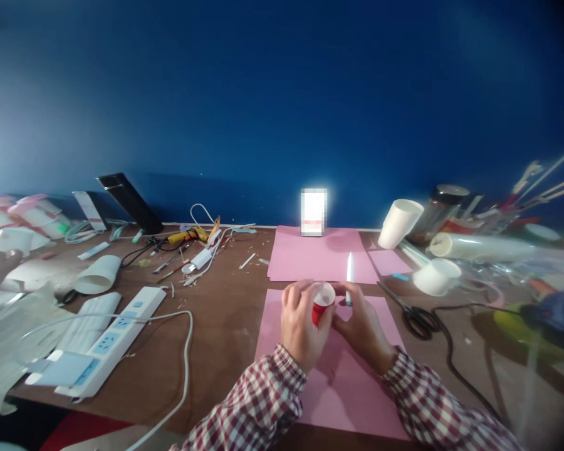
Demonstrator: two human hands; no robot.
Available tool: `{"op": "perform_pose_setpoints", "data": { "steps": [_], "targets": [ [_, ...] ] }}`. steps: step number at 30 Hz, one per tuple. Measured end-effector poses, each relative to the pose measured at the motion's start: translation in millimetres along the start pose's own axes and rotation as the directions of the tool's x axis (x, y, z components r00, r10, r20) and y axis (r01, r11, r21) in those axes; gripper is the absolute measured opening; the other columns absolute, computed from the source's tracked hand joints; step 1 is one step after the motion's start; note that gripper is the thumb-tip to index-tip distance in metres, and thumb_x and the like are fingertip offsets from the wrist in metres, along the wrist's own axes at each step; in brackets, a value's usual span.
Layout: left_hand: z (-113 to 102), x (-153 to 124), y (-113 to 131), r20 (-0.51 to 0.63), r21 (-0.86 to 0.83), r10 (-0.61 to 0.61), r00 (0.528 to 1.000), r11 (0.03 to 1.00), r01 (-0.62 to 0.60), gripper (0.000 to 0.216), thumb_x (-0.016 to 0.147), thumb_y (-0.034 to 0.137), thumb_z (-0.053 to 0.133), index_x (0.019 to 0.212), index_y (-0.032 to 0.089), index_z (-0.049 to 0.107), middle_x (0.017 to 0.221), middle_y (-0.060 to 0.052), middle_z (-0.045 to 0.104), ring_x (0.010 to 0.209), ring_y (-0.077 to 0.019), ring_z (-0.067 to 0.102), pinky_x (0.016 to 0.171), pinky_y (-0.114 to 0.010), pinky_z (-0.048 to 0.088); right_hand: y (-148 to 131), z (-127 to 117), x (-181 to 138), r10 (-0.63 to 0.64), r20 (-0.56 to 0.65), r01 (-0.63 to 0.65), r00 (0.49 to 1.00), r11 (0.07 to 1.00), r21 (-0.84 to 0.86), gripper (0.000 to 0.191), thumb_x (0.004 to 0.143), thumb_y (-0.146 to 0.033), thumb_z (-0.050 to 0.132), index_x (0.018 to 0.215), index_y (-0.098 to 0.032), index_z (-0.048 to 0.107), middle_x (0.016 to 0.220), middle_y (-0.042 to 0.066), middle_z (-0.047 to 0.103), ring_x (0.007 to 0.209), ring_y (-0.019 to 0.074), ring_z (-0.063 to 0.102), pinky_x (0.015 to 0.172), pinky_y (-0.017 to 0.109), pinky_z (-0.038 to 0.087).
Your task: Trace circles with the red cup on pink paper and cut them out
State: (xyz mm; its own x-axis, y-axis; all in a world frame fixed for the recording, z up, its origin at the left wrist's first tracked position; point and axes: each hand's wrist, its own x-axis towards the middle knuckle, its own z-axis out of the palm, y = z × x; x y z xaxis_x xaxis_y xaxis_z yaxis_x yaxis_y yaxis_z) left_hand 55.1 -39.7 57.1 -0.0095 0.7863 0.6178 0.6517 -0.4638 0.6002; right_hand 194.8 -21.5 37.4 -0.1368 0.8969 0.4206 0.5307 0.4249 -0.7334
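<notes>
Against a deep-blue wall (216, 94), a left hand (299, 326) grips a red paper cup with a white interior (319, 312) over a rectangular pink paper sheet (348, 388); a right hand (363, 322) closes around a slim white pen (350, 274) at the cup's two o'clock, black scissors (420, 321) at three.

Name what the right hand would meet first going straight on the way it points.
Likely the red cup in the left hand. The right hand lies close beside it; I cannot tell whether they touch.

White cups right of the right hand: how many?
2 visible: a tilted cup beside the jar, a nearer cup by the scissors. More may be nested or hidden.
</notes>
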Motion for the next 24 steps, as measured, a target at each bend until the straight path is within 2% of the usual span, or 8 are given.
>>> {"op": "perform_pose_setpoints", "data": {
  "steps": [3,7,11,13,15,16,20,24],
  "targets": [
    [-3.4,-2.0,-0.2,0.126,0.126,0.198,0.972,0.969,-0.214,0.022,0.084,0.016,0.054,0.106,0.022,0.056,0.101,-0.004,0.062,0.099,-0.0205,0.054,0.09,-0.039,0.043,-0.1,1.9,0.5,0.006,0.003,-0.006,1.0,0.999,-0.043,0.035,0.075,-0.02,0.061,0.108,-0.022,0.047,0.103,0.006,0.061,0.088,0.0206,0.062,0.074,0.034,0.052],
    [-2.5,-7.4,6.6,0.251,0.278,0.167,0.954,0.931,-0.236,0.026,0.087,0.017,0.048,0.113,0.017,0.054,0.1,-0.007,0.063,0.094,-0.0217,0.056,0.085,-0.039,0.046,-5.0,-6.2,2.4,0.019,0.051,-0.012,0.998,0.99,-0.142,0.038,0.076,-0.016,0.058,0.111,-0.021,0.047,0.105,0.007,0.063,0.089,0.0213,0.063,0.075,0.034,0.053],
    [-0.6,-12.4,13.5,0.255,0.371,0.163,0.953,0.894,-0.252,0.035,0.087,0.017,0.047,0.121,0.012,0.05,0.112,-0.011,0.061,0.101,-0.0241,0.055,0.09,-0.042,0.045,-18.9,-37.3,4.2,-0.134,0.204,0.185,0.97,0.95,-0.252,0.044,0.084,-0.019,0.051,0.127,-0.021,0.041,0.123,0.01,0.057,0.112,0.0244,0.056,0.092,0.04,0.048],
    [-0.8,-14.4,15.2,0.25,0.41,0.184,0.951,0.869,-0.276,0.039,0.086,0.016,0.047,0.125,0.01,0.047,0.116,-0.012,0.06,0.106,-0.0261,0.054,0.095,-0.046,0.042,-29.3,-58.2,5.4,-0.182,0.113,0.208,0.977,0.931,-0.3,0.038,0.089,-0.021,0.045,0.127,-0.022,0.042,0.123,0.01,0.058,0.112,0.0243,0.056,0.095,0.042,0.046],
    [-0.9,-16.6,16.0,0.251,0.44,0.18,0.951,0.854,-0.278,0.042,0.085,0.015,0.048,0.127,0.009,0.046,0.118,-0.013,0.06,0.109,-0.0274,0.053,0.098,-0.048,0.039,-40.8,-78.9,8.3,-0.156,0.095,0.178,0.983,0.941,-0.289,0.037,0.091,-0.021,0.041,0.127,-0.022,0.043,0.125,0.01,0.056,0.115,0.0244,0.054,0.097,0.041,0.044],
    [-0.8,-17.9,16.2,0.247,0.448,0.175,0.953,0.852,-0.272,0.042,0.085,0.014,0.049,0.126,0.009,0.046,0.118,-0.013,0.06,0.111,-0.0277,0.053,0.1,-0.049,0.038,-46.3,-88.3,10.7,-0.137,0.047,0.144,0.99,0.951,-0.272,0.034,0.091,-0.022,0.039,0.125,-0.023,0.045,0.125,0.009,0.057,0.115,0.0243,0.054,0.097,0.041,0.044],
    [1.4,-24.1,15.2,0.203,0.448,0.204,0.958,0.85,-0.276,0.04,0.084,0.016,0.051,0.124,0.008,0.049,0.121,-0.014,0.06,0.115,-0.0284,0.051,0.099,-0.049,0.037,-57.6,-117.0,29.5,-0.004,-0.069,-0.008,0.998,0.985,-0.172,0.03,0.093,-0.035,0.042,0.121,-0.027,0.049,0.102,0.006,0.067,0.091,0.0222,0.065,0.084,0.037,0.051],
    [5.2,-29.1,12.8,0.163,0.42,0.205,0.965,0.871,-0.256,0.041,0.084,0.022,0.05,0.123,0.01,0.051,0.123,-0.013,0.06,0.118,-0.028,0.049,0.102,-0.048,0.032,-45.7,-127.4,57.9,0.073,-0.021,-0.075,0.997,0.989,-0.124,0.034,0.091,-0.045,0.044,0.117,-0.027,0.058,0.068,0.001,0.062,0.061,0.0164,0.061,0.056,0.026,0.051]
  ]
}}
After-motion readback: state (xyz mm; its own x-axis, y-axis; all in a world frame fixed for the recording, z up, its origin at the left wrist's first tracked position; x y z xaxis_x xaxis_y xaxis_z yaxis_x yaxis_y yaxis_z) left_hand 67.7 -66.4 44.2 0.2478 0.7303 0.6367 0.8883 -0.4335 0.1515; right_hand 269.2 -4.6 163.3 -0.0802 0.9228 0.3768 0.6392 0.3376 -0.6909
